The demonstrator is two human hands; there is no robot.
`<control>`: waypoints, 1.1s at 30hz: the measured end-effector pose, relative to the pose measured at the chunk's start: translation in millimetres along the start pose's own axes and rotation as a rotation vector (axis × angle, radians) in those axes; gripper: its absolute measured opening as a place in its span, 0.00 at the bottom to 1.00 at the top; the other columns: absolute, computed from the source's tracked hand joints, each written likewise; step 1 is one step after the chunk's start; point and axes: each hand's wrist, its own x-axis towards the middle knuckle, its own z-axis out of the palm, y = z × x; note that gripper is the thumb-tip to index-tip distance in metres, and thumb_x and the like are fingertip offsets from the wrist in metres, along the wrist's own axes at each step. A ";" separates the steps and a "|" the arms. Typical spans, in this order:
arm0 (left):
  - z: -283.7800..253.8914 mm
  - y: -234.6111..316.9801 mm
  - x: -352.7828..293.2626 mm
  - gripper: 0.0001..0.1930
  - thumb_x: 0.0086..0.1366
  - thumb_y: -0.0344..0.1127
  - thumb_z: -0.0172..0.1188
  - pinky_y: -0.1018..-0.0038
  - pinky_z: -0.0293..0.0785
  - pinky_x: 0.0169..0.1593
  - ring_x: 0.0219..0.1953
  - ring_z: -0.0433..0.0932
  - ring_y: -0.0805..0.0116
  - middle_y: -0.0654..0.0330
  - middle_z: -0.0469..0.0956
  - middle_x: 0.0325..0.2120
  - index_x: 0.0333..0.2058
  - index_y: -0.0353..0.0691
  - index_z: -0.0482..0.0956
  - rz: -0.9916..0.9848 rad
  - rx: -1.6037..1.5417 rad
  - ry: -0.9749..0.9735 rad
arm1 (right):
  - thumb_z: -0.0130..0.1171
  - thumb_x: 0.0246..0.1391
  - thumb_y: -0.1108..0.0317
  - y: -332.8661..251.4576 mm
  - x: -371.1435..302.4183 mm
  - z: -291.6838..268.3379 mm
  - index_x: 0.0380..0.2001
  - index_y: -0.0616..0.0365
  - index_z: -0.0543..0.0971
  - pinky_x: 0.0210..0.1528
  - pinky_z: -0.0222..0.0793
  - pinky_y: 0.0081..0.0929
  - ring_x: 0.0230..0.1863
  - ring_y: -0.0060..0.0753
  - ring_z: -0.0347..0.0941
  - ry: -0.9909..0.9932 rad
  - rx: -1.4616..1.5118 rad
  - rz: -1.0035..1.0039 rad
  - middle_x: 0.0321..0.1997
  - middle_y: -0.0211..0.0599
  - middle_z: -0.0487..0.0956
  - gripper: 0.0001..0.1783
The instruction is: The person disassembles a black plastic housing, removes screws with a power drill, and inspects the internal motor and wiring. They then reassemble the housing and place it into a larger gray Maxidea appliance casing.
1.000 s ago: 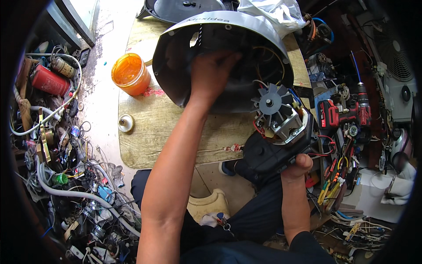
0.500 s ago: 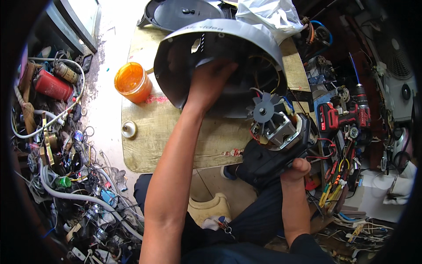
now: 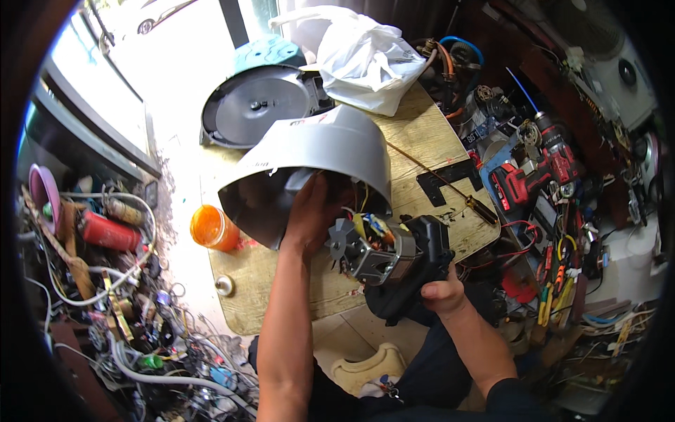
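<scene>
At nine o'clock, a tangle of cables and hoses (image 3: 105, 309) fills the floor beside a red cylinder (image 3: 109, 231). Toward the centre, an orange-lidded jar (image 3: 213, 228) and a small metal cap (image 3: 225, 285) sit on the wooden board (image 3: 422, 141), well apart from the work.

At centre, the grey conical housing (image 3: 316, 162) is tipped with its open mouth toward the viewer, apparently so that the interior can be reached. The left hand (image 3: 311, 214) enters that mouth from six o'clock, forearm straight and nearly vertical, fingers curled against the inner wall; whether they grip anything inside cannot be told.

Just right, at about four o'clock of the housing, the motor assembly (image 3: 376, 257) with its small fan wheel (image 3: 342, 235) is tethered to the housing by coloured wires. The right hand (image 3: 441, 294) closes around the black base (image 3: 422, 264) from below, thumb on top, seemingly holding the motor level and close so the wires stay slack.

At twelve o'clock lie a round dark plate (image 3: 256, 105) and a white plastic bag (image 3: 365, 56); at two o'clock, a red cordless drill (image 3: 541, 165) and a long screwdriver (image 3: 443, 184).
</scene>
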 end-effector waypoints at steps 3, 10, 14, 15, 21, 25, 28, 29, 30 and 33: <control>0.8 -9.2 4.6 0.26 0.83 0.52 0.49 0.70 0.85 0.46 0.44 0.88 0.63 0.51 0.86 0.48 0.63 0.35 0.72 0.016 -0.021 0.049 | 0.67 0.33 0.72 -4.1 1.5 7.3 0.71 0.63 0.66 0.60 0.78 0.37 0.56 0.41 0.80 0.003 0.068 -0.045 0.58 0.43 0.80 0.54; 0.0 -7.6 2.2 0.26 0.81 0.54 0.54 0.74 0.83 0.43 0.44 0.88 0.67 0.56 0.87 0.44 0.61 0.37 0.77 0.082 0.256 0.121 | 0.66 0.33 0.75 -4.0 -2.9 -6.5 0.72 0.61 0.65 0.62 0.77 0.39 0.59 0.40 0.79 -0.034 0.098 -0.013 0.60 0.42 0.79 0.53; 6.0 -11.5 0.4 0.24 0.81 0.51 0.54 0.71 0.84 0.45 0.43 0.87 0.67 0.57 0.87 0.44 0.61 0.36 0.77 0.056 0.013 0.121 | 0.64 0.34 0.76 -9.3 -5.8 -0.5 0.71 0.60 0.67 0.59 0.79 0.39 0.55 0.41 0.81 0.004 0.111 0.027 0.55 0.43 0.81 0.52; 5.0 -11.8 -1.3 0.23 0.82 0.50 0.54 0.71 0.84 0.45 0.43 0.87 0.67 0.57 0.87 0.45 0.60 0.35 0.77 0.065 -0.006 0.110 | 0.63 0.34 0.75 -8.1 -5.2 -1.5 0.70 0.61 0.67 0.60 0.78 0.38 0.54 0.43 0.82 -0.012 0.112 0.032 0.54 0.45 0.83 0.51; 3.9 2.0 -11.0 0.24 0.82 0.47 0.52 0.67 0.86 0.46 0.45 0.88 0.59 0.51 0.83 0.53 0.64 0.33 0.72 0.041 0.021 0.037 | 0.63 0.35 0.73 -7.5 -4.6 -0.9 0.70 0.65 0.67 0.60 0.81 0.45 0.56 0.49 0.83 -0.029 0.149 0.032 0.58 0.50 0.82 0.51; 0.4 7.9 -23.4 0.25 0.81 0.49 0.55 0.67 0.86 0.47 0.44 0.88 0.60 0.50 0.83 0.52 0.62 0.32 0.74 0.036 0.013 0.084 | 0.64 0.34 0.69 -6.5 -6.0 0.4 0.73 0.66 0.65 0.68 0.75 0.49 0.64 0.56 0.78 -0.055 0.088 0.005 0.65 0.54 0.79 0.55; -5.6 14.2 -54.1 0.25 0.77 0.49 0.61 0.66 0.85 0.42 0.38 0.88 0.62 0.49 0.86 0.41 0.59 0.31 0.78 0.063 0.445 0.196 | 0.63 0.37 0.70 -3.0 -8.1 0.0 0.72 0.66 0.64 0.62 0.80 0.49 0.58 0.54 0.82 -0.046 0.127 -0.018 0.61 0.54 0.81 0.52; -14.0 9.4 -62.8 0.16 0.74 0.42 0.66 0.69 0.76 0.32 0.29 0.85 0.63 0.56 0.87 0.32 0.48 0.32 0.82 0.155 0.653 0.307 | 0.63 0.37 0.70 -1.7 -7.1 -0.7 0.72 0.66 0.65 0.63 0.80 0.49 0.59 0.54 0.82 -0.053 0.120 -0.021 0.61 0.54 0.81 0.52; -24.0 5.0 -78.5 0.17 0.73 0.42 0.67 0.67 0.77 0.32 0.29 0.85 0.60 0.53 0.86 0.30 0.47 0.31 0.82 0.249 0.858 0.411 | 0.63 0.37 0.70 0.5 -6.5 -2.0 0.72 0.66 0.65 0.64 0.79 0.49 0.59 0.53 0.81 -0.058 0.114 -0.026 0.62 0.53 0.80 0.52; -36.4 15.9 -121.8 0.18 0.71 0.42 0.69 0.60 0.78 0.35 0.29 0.86 0.50 0.47 0.85 0.25 0.45 0.30 0.80 0.364 1.310 0.685 | 0.63 0.37 0.70 3.9 -4.8 -6.3 0.72 0.66 0.65 0.64 0.78 0.49 0.60 0.53 0.81 -0.053 0.100 -0.043 0.62 0.52 0.80 0.51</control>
